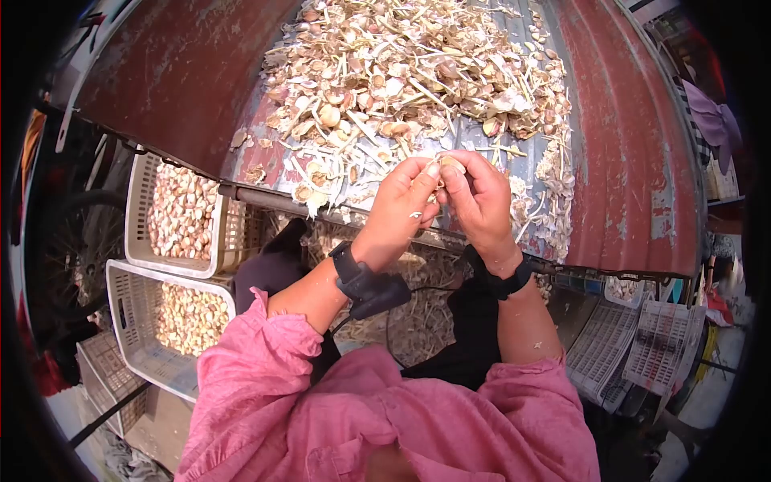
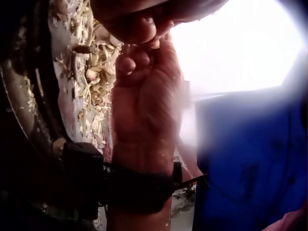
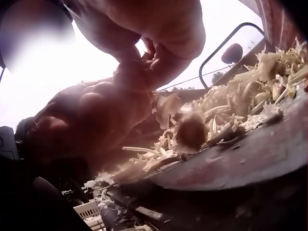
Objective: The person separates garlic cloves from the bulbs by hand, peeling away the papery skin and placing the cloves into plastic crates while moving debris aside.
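Both hands meet just above the near edge of the heap of garlic husks and stalks (image 1: 401,80). Between the thumb and fingers of my right hand (image 1: 484,197) is a small tan garlic clove (image 1: 452,164). My left hand (image 1: 397,205) pinches at the same clove, its thumb tip right beside the right thumb. The fingers partly cover the clove. In the right wrist view a blurred brown piece (image 3: 191,132) and a pale husk flake (image 3: 167,108) show below the hands. The left wrist view has the left hand (image 2: 144,101) with curled fingers under the other hand.
The heap lies on a metal bed with raised red sides (image 1: 618,145). Low on the left stand a crate of unpeeled cloves (image 1: 135,210) and a crate of paler cloves (image 1: 144,353). More plastic crates (image 1: 662,345) stand at the right.
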Available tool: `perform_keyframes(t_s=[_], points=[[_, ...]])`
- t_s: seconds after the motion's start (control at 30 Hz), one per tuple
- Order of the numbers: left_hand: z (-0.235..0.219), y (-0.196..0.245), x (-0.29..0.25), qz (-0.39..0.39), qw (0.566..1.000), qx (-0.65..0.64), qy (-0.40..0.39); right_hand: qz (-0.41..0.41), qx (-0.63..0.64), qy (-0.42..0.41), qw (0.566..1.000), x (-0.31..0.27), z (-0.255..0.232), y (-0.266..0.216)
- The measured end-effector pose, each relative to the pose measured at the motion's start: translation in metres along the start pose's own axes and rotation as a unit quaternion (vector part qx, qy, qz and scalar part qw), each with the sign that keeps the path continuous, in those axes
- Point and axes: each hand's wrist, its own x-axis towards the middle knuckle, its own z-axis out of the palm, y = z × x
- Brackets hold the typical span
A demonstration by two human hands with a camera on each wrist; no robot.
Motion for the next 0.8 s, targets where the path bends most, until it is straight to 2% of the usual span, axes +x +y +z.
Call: perform_keyframes(t_s=[0.03, 0.07, 0.1, 0.13, 0.17, 0.23, 0.27, 0.3, 0.33, 0.37, 0.4, 0.43, 0.5, 0.57, 0.63, 0.67, 0.73, 0.8], points=[[0.000, 0.000, 0.000, 0.008, 1.000, -0.015, 0.007, 0.038, 0.076, -0.024, 0.996, -0.001, 0.001, -0.002], [0.002, 0.002, 0.000, 0.007, 1.000, -0.015, 0.006, 0.038, 0.076, -0.023, 0.996, 0.001, -0.003, 0.001], [0.004, 0.006, 0.000, 0.002, 0.997, -0.071, 0.013, 0.093, 0.272, 0.001, 0.958, 0.006, -0.010, 0.007], [0.005, 0.008, 0.000, -0.004, 0.992, -0.127, 0.021, 0.144, 0.457, 0.023, 0.877, 0.008, -0.016, 0.010], [0.003, 0.007, 0.000, -0.003, 0.991, -0.128, 0.022, 0.145, 0.457, 0.021, 0.877, 0.008, -0.021, 0.010], [-0.001, 0.004, 0.002, 0.008, 0.991, -0.131, 0.028, 0.173, 0.373, -0.001, 0.912, 0.009, -0.027, 0.005], [-0.001, 0.004, 0.002, 0.008, 0.991, -0.132, 0.029, 0.151, 0.376, -0.047, 0.913, 0.006, -0.024, 0.000], [0.001, 0.004, 0.000, 0.011, 0.991, -0.135, 0.025, 0.152, 0.376, -0.046, 0.913, 0.004, -0.013, 0.001], [0.003, 0.003, 0.000, 0.013, 0.990, -0.137, 0.021, 0.064, 0.193, -0.021, 0.979, 0.002, 0.001, 0.004], [0.003, 0.002, 0.000, 0.010, 0.990, -0.137, 0.020, -0.026, 0.000, 0.006, 1.000, 0.001, 0.009, 0.005], [0.002, 0.002, -0.001, -0.003, 0.987, -0.158, 0.009, 0.009, 0.050, -0.007, 0.999, 0.002, 0.010, 0.003], [0.001, 0.002, -0.001, -0.014, 0.984, -0.179, -0.002, 0.009, 0.050, -0.006, 0.999, 0.002, 0.008, 0.001], [-0.001, 0.007, -0.002, -0.031, 0.981, -0.191, -0.013, 0.032, 0.188, -0.067, 0.979, 0.004, 0.004, -0.001], [-0.001, 0.010, -0.003, -0.073, 0.973, -0.216, -0.037, 0.030, 0.205, -0.062, 0.976, 0.002, 0.004, 0.002], [-0.006, 0.005, 0.000, -0.090, 0.968, -0.234, -0.034, -0.026, 0.051, -0.034, 0.998, 0.001, 0.003, 0.004], [-0.007, 0.004, 0.000, -0.106, 0.961, -0.254, -0.031, -0.025, 0.050, -0.035, 0.998, 0.001, 0.003, 0.003], [-0.004, 0.004, 0.002, -0.119, 0.961, -0.250, -0.015, -0.083, -0.049, -0.012, 0.995, 0.001, 0.004, -0.001], [-0.001, 0.007, 0.001, -0.130, 0.960, -0.246, 0.001, -0.099, -0.099, 0.006, 0.990, 0.003, 0.003, 0.003]])
